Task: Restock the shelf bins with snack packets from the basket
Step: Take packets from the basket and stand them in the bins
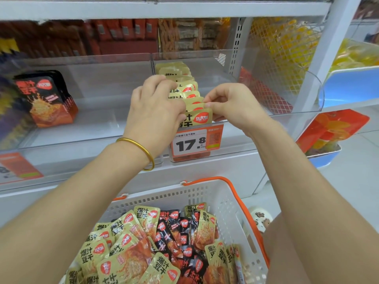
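Observation:
A row of gold snack packets (189,93) stands upright in the clear middle shelf bin (235,130). My left hand (155,107) curls over the left side of the row and grips the front packets. My right hand (229,105) pinches the top right corner of the frontmost gold packet (200,118). Below, a white basket (225,206) with an orange handle holds several gold and black snack packets (127,249).
The left bin holds a short stack of black packets (47,99). An orange price tag (196,142) reading 17.8 hangs on the middle bin's front. Other snacks fill the shelf behind. Blue trays (352,85) with yellow and orange goods stand at the right.

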{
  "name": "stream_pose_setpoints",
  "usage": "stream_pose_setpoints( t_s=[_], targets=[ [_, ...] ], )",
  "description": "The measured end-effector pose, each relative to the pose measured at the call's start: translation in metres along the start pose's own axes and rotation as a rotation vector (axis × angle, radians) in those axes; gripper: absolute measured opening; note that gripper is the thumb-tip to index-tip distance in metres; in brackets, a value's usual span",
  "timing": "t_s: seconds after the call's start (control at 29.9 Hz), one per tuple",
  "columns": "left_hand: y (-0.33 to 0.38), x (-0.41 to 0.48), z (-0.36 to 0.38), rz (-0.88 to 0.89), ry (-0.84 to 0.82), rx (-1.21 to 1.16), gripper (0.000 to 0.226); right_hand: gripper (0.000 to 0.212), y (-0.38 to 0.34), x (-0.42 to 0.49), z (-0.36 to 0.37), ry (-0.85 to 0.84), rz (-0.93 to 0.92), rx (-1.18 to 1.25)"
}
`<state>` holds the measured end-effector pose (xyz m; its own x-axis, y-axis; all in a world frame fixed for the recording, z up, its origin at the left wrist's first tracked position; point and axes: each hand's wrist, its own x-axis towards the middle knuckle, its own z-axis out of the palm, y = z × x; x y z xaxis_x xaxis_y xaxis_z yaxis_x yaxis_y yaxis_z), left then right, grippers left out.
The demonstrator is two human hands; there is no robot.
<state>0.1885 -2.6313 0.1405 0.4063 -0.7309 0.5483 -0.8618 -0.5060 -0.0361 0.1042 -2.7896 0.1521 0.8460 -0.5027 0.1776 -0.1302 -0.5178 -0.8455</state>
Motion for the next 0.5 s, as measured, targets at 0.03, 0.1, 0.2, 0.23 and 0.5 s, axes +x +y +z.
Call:
stream_pose_setpoints(
  t_s=[0.03,0.1,0.2,0.23,0.5],
  targets=[
    [0.0,-0.001,0.002,-0.012,-0.009,-0.011,0.012,0.014,-0.001,-0.001,0.001,-0.002,-0.006,-0.016],
    [-0.001,-0.006,0.005,-0.037,-0.001,-0.041,0.013,0.008,-0.003,-0.005,0.001,0.032,-0.048,-0.095],
    [0.001,-0.021,0.0,-0.027,0.14,-0.078,0.018,0.015,-0.007,-0.025,0.002,0.269,-0.151,-0.295],
    [0.005,-0.03,-0.004,-0.029,0.214,-0.113,0.018,0.02,-0.011,-0.038,0.002,0.343,-0.193,-0.278],
    [0.002,-0.145,0.031,0.055,-0.4,-0.287,0.026,0.019,0.033,-0.093,0.063,-0.41,0.004,-0.371]
  ],
)
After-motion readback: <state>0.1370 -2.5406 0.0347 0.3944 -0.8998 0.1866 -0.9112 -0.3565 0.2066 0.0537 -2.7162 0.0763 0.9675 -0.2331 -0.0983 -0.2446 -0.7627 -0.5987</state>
